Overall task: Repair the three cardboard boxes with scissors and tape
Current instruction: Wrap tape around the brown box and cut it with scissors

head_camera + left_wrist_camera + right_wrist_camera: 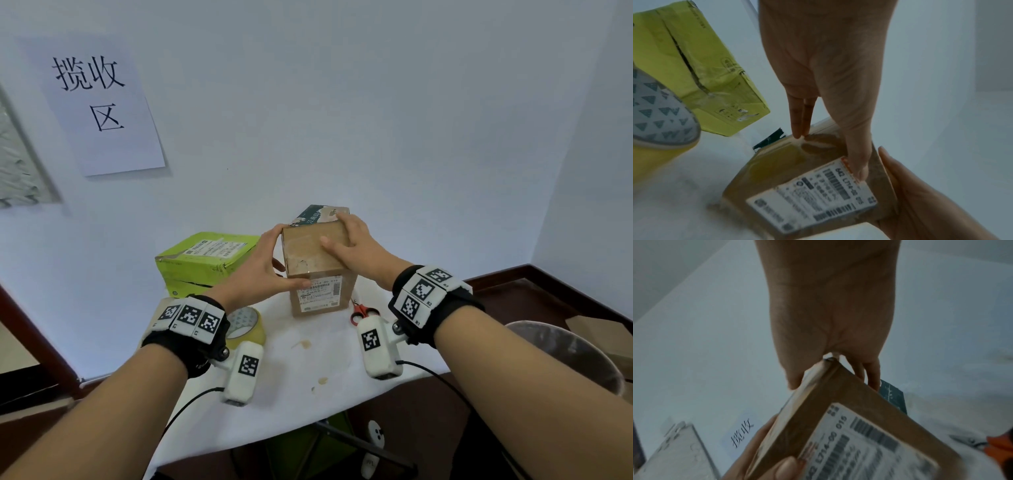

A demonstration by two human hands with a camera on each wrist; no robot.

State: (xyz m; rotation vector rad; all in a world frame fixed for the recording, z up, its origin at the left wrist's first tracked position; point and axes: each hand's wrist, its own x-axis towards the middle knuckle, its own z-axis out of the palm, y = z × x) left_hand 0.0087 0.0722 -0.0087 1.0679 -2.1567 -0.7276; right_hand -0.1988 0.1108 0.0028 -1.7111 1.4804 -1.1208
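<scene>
Head view: both hands (260, 263) (356, 246) grip upright brown box (317, 270), label facing camera.

Head view bright and even; wrist views dim, blurred, edges warped

Centre: a brown cardboard box with a printed shipping label (317, 270) stood upright on the white-covered table (301, 373), its label facing the person.
Behind it: a dark green printed box (320, 213) stood just behind the brown one, by the wall.
Left: a yellow-green cardboard box (202, 262) lay to the left, well back on the table.
Front left: a roll of yellowish packing tape (246, 327) sat before the yellow-green box, partly behind the left wrist.
Right: red-handled scissors (361, 311) lay just right of the brown box.
Hands: the left hand (263, 263) was on the brown box's left side, the right hand (356, 245) on its top right.
</scene>
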